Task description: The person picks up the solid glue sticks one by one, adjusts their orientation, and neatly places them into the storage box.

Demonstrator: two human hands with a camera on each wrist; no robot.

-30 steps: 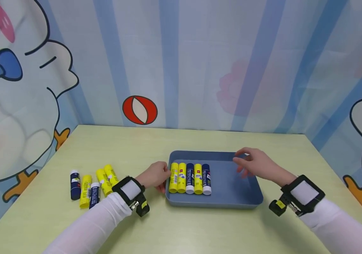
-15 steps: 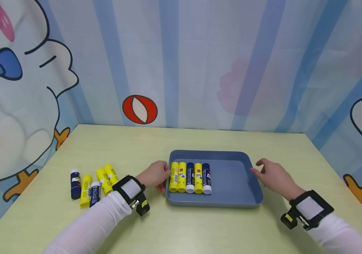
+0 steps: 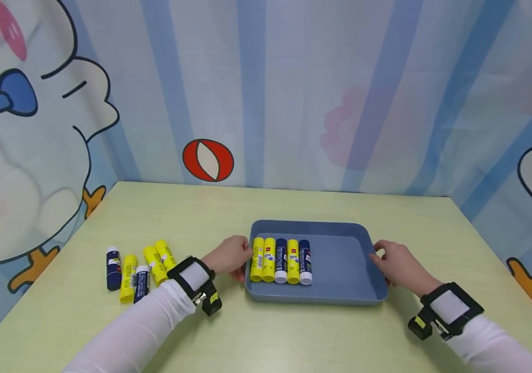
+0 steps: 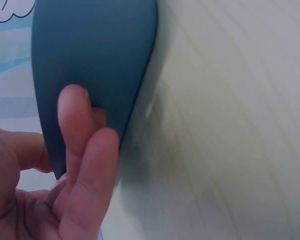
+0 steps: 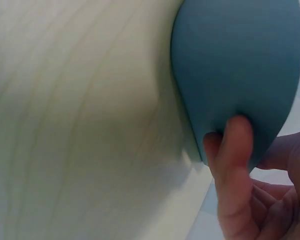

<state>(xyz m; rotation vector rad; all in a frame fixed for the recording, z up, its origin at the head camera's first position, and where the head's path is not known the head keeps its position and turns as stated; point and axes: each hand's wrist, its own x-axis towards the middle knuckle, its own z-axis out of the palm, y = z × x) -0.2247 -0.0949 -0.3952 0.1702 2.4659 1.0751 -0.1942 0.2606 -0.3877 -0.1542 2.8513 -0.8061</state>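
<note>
A blue-grey tray (image 3: 340, 261) lies on the table, bearing a row of yellow and dark-blue glue sticks (image 3: 281, 260) along its left side. My left hand (image 3: 229, 255) grips the tray's left rim. In the left wrist view its fingers (image 4: 92, 172) lie against the outer wall, while the thumb is at the rim. At the opposite end, my right hand (image 3: 398, 265) holds the right rim between thumb and fingers. The right wrist view has those fingers (image 5: 234, 170) on the tray's outer wall (image 5: 235, 55).
Several more glue sticks (image 3: 128, 278) lie loose on the left of the table (image 3: 303, 336), partly behind the left forearm. A printed curtain (image 3: 293, 93) with cartoon figures rises behind the table's back edge.
My right hand has moved from above the tray's right part outward to its right rim and now grips it. The left hand has kept its place at the left rim.
</note>
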